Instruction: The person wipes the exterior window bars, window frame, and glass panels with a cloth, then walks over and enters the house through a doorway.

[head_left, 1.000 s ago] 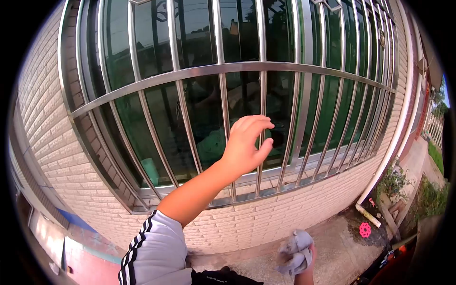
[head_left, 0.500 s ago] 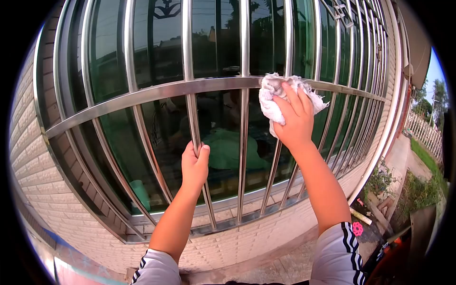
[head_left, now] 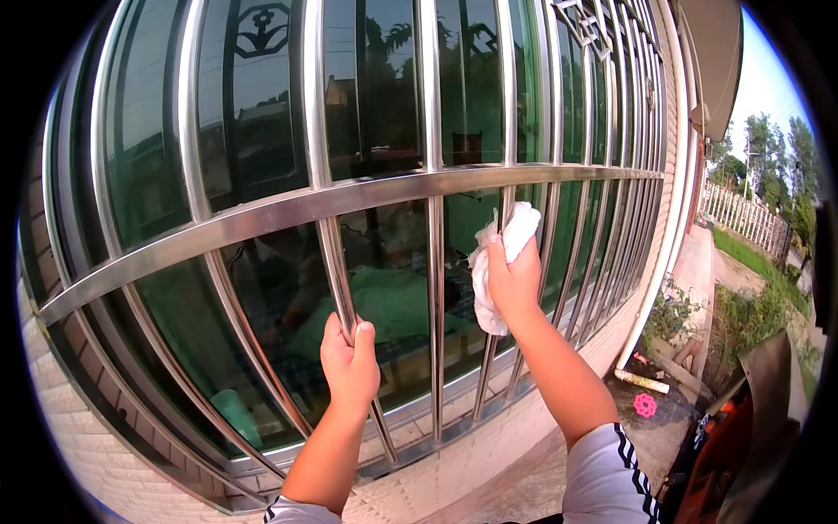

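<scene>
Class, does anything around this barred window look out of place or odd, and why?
A bright pink flower-shaped object lies on the ground near the pipe; its colour stands out, though it may belong there. The window bars show no obvious damage.

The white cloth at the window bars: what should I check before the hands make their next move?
1. Left hand gripping a vertical bar: ok.
2. White cloth held in the right hand: ok.
3. Cloth at a second upright bar, below the horizontal rail: ok.
4. Cloth's inner side clean: cannot tell; it is hidden.
5. Firm footing: cannot tell; the feet are out of view.
</scene>
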Available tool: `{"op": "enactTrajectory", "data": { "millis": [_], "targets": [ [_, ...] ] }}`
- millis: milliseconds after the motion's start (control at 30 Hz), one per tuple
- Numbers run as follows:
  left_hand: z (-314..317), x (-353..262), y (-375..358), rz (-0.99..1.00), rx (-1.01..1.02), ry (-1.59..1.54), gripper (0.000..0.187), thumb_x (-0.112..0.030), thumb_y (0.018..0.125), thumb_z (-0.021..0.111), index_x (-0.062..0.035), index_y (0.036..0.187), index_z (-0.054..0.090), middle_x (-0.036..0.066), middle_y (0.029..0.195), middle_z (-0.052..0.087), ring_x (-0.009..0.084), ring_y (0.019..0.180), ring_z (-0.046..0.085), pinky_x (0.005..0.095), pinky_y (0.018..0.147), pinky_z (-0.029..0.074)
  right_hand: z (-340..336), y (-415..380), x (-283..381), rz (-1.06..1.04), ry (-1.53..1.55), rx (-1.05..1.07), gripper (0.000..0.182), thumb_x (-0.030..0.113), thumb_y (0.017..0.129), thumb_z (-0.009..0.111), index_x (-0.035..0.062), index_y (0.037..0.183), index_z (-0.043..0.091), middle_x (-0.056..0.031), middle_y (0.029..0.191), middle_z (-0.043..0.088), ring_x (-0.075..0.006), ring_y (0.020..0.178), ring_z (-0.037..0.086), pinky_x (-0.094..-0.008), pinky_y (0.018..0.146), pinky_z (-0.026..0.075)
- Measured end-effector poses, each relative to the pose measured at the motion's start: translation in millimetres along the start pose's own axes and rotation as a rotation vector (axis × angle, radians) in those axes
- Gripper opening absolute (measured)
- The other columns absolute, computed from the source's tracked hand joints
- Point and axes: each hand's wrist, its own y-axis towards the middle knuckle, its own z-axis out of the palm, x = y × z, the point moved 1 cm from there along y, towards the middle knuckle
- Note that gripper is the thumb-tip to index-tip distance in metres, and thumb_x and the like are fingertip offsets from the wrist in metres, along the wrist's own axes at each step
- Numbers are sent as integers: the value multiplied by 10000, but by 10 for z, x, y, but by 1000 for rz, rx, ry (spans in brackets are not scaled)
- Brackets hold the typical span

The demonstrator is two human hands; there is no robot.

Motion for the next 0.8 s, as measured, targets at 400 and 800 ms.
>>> {"op": "enactTrajectory", "data": {
  "millis": [400,800],
  "targets": [
    [50,-111,-20,17,-18,6,101,-111,874,559,-59,923,488,-44,710,427,39,610,368,205,539,299,-94,258,147,-56,232,204,540,32,798,647,-15,1293,435,-162,1229,558,-303,1173,537,-387,999,422],
    [82,-135,-39,71,-77,245,103,-41,867,573,-59,909,481,-37,736,404,40,641,361,204,576,314,48,913,-202,589,1360,610,446,238,836,683,38,1215,561,-149,1116,642,-307,961,645,-450,841,544]
  ]
}}
